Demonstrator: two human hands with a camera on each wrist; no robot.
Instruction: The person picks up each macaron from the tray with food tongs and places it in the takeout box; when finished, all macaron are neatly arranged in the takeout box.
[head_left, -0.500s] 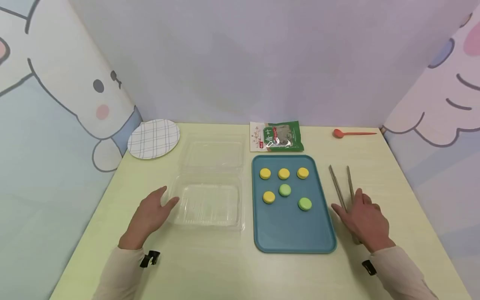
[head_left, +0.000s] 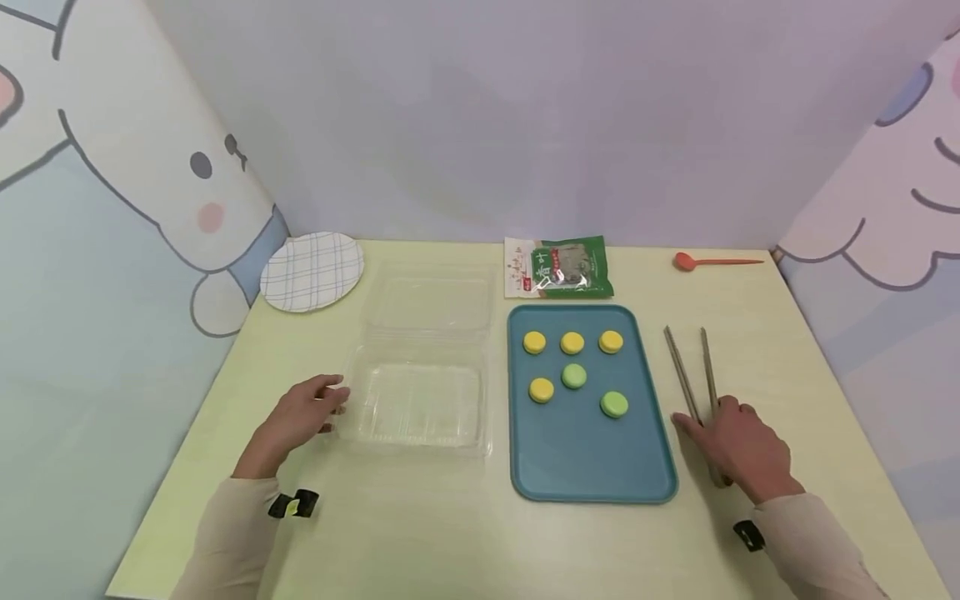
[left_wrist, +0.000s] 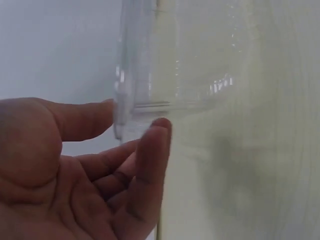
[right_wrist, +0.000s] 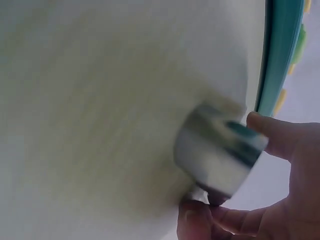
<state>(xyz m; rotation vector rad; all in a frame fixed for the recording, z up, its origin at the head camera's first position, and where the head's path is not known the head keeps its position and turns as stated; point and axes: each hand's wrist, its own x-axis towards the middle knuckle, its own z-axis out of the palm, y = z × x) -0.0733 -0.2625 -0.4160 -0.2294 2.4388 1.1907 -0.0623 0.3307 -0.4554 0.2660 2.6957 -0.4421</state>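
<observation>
A clear plastic clamshell box (head_left: 420,404) lies with its lid folded back. My left hand (head_left: 295,421) is at the box's left edge; in the left wrist view the thumb meets the rim (left_wrist: 120,95) and the curled fingers sit on its other side. On the right, my right hand (head_left: 746,450) holds metal tongs (head_left: 686,379) near their bent end, the thumb on one side and fingers on the other. The tongs' arms are spread and point away from me. Between the hands, a blue tray (head_left: 592,462) bears several yellow macarons (head_left: 572,342) and two green macarons (head_left: 614,405).
Behind the tray lies a green and white food packet (head_left: 558,267). A red spoon (head_left: 684,262) lies at the back right, and a checked round plate (head_left: 311,272) at the back left. Walls (head_left: 465,125) close off the table's back and sides.
My left thumb and fingers have come together at the box's edge, from a wider spread. My right fingers have closed in around the tongs. The view has shifted slightly.
</observation>
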